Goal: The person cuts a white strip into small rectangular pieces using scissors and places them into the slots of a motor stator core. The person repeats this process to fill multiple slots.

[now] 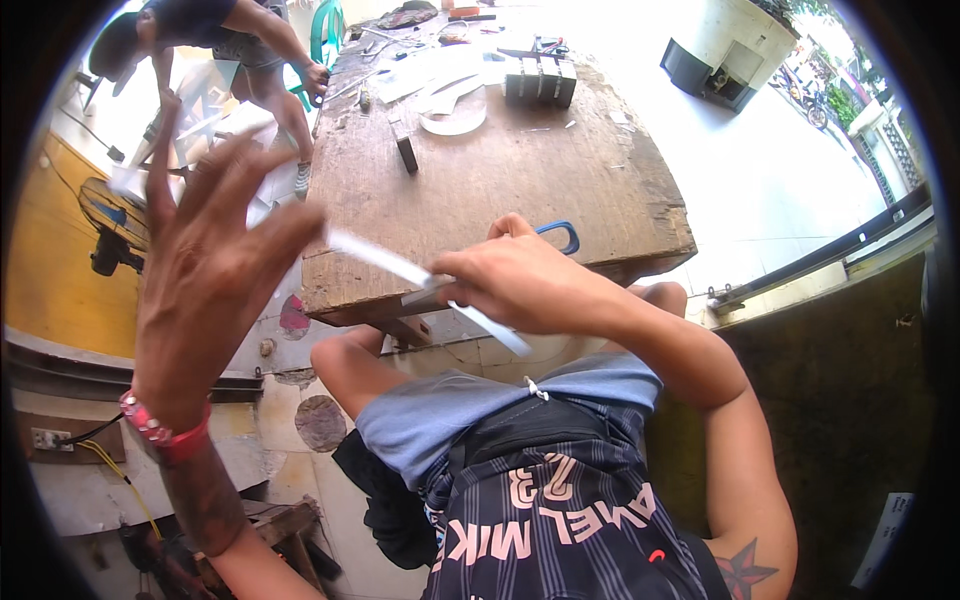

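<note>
My right hand (525, 280) is closed on a narrow white strip (385, 258) above the near edge of the table, pinching it between thumb and fingers. One end of the strip hangs toward my lap and the other rises to the left. From behind this hand sticks out a blue loop (565, 236), like a scissors handle; I cannot tell whether the hand grips it too. My left hand (215, 260) is raised at the left, blurred, fingers spread, with the strip's upper end close to its fingertips. A red band circles its wrist.
On the wooden table (560, 180) lie a small black bar (406, 155), white curved strips (450, 120), a row of black blocks (540, 82) and scattered tools. A person (230, 40) bends over at the far left. A fan (110, 225) stands at the left.
</note>
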`<action>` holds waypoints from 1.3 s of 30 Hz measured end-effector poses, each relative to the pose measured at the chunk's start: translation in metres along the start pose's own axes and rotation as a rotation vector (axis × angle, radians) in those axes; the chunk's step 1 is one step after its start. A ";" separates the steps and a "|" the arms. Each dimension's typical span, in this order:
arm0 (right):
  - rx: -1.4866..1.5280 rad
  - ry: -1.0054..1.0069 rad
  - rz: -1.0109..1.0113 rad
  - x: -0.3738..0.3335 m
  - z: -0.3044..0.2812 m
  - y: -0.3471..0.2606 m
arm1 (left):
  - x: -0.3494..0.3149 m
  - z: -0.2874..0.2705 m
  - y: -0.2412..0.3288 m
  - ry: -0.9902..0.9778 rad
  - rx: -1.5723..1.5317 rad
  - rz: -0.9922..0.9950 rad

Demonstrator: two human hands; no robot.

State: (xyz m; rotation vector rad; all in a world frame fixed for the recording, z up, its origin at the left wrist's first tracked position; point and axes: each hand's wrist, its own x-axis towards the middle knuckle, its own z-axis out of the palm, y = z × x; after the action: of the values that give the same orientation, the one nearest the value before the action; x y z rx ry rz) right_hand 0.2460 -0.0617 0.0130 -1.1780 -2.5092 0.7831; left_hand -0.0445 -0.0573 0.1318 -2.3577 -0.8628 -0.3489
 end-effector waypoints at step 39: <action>1.600 0.255 0.314 -0.014 0.051 0.094 | -0.291 0.097 0.114 -0.211 -1.432 -1.232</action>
State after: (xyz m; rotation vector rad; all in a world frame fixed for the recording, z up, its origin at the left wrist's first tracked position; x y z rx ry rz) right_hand 0.2918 -0.0419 -0.0825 -0.8298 -0.8019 1.9150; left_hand -0.1854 -0.2120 -0.1192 -2.5161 -2.8147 -1.6448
